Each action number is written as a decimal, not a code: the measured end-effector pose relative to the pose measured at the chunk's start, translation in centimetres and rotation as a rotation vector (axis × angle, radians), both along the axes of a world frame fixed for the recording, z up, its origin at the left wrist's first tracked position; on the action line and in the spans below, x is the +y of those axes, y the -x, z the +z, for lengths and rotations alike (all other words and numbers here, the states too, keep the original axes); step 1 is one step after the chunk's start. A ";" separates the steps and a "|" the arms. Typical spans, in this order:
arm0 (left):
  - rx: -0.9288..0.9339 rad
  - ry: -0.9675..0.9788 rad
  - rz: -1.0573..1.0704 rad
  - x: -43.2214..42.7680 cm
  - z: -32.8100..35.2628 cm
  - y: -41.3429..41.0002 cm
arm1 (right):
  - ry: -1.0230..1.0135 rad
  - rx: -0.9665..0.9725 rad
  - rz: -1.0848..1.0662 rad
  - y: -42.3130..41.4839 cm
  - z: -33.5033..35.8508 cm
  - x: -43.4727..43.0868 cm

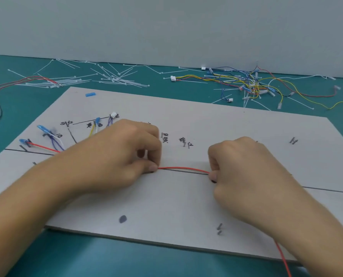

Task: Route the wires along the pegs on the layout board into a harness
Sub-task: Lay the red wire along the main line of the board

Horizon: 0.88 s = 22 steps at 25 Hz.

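Big teal desk point(126, 260) with a smooth matte top, and the flat pale-grey layout board point(166, 206) lies on it toward the near edge, covered in marker lines and handwritten labels. Looks like mid-routing to me: the left hand point(126, 152) and right hand point(242, 166) each pinch the thin red wire point(183, 168) at thumb and fingertip. A short, slightly bowed stretch sits right over the black drawn line, and the tail runs off toward the desk's near right corner. A few wires with glossy blue terminals point(43, 128) sit at the board's left end. Next up, I reckon: press it flat along that line and hook it round the little dark pegs point(219, 228), with some tension, since it looks springy.
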<state>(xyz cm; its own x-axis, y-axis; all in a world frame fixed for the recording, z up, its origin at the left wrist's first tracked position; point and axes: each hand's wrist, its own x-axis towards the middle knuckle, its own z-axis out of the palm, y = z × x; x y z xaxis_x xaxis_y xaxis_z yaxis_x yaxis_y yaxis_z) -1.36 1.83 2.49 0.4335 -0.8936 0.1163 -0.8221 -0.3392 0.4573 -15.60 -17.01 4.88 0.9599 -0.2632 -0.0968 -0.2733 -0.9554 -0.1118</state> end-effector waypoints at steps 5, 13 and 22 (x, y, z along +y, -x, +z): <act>-0.004 -0.092 0.083 3.2 1.3 -2.6 | -0.154 -0.088 0.083 -1.7 -1.2 2.2; 0.072 -0.002 0.099 0.9 0.2 -0.1 | -0.534 -0.108 0.006 -1.0 -0.8 -0.3; 0.148 0.051 -0.015 -1.0 0.4 1.7 | -0.605 0.082 0.050 0.1 1.5 -4.1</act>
